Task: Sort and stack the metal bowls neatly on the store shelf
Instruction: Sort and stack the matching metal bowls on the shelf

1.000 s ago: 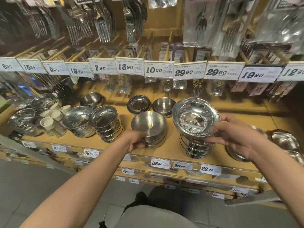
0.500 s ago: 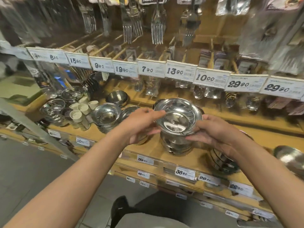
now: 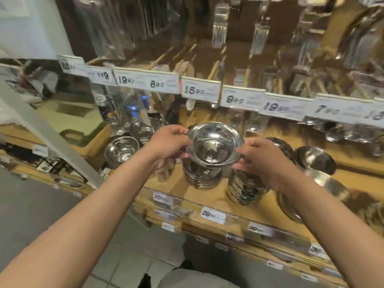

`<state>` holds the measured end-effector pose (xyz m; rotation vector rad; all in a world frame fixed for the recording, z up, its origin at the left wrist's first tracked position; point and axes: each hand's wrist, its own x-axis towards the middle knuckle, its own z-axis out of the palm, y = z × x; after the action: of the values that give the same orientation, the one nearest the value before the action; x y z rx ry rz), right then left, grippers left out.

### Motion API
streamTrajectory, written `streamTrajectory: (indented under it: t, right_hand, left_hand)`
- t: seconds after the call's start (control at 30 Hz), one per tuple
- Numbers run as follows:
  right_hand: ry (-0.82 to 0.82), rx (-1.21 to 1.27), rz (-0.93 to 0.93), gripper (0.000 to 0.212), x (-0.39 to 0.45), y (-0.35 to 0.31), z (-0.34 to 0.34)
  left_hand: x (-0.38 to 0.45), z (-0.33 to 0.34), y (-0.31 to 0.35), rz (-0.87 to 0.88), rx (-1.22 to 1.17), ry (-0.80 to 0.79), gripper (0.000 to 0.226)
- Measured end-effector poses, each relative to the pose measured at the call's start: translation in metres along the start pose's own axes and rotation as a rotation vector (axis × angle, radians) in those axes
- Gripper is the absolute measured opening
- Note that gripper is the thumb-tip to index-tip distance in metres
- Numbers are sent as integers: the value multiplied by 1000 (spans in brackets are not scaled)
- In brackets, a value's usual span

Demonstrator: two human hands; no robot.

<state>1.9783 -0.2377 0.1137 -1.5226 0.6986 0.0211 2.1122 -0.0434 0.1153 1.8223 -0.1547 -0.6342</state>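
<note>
Carried leftward along the shelf (image 3: 209, 196), both hands, left (image 3: 166, 145) and right (image 3: 262, 159), grip the wide-rimmed bowl (image 3: 214, 145) above a stack (image 3: 200, 175).

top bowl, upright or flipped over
Upright: the top bowl shows its open hollow to the camera, gripped at the rim by both hands.

Two hands are showing — the left hand (image 3: 166, 143) and the right hand (image 3: 262, 157) — and between them one wide-rimmed bowl (image 3: 214, 143) is being held. Two stacks of bowls are standing just below: the left stack (image 3: 200, 175) and the right stack (image 3: 244, 189); the bowls within each are blurring together, so no count there. Seven price tags (image 3: 200, 90) are reading clearly along the upper rail — others are running off, smeared.
</note>
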Motion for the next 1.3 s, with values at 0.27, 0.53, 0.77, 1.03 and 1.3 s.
streamTrajectory:
  t: [0.27,0.53,0.77,1.03,1.3]
  right_hand:
    - [263,-20,115,15,41,34,67]
    - [352,-714,90,23,57,39,82]
    - [337,-910,76,32,66,41,91]
    - [278,-1027,68,11,67,44,92]
    - [278,-1062,55,16,69,51,91]
  left_hand:
    - [57,-16,-42,-13,242,58,21]
    - [79,-3,-69,3,349,86,11]
    - [93,1,-75,61,447,54,9]
    - [98,6,-88,138,488,46,6]
    - [106,10,-94,152,604,72,7]
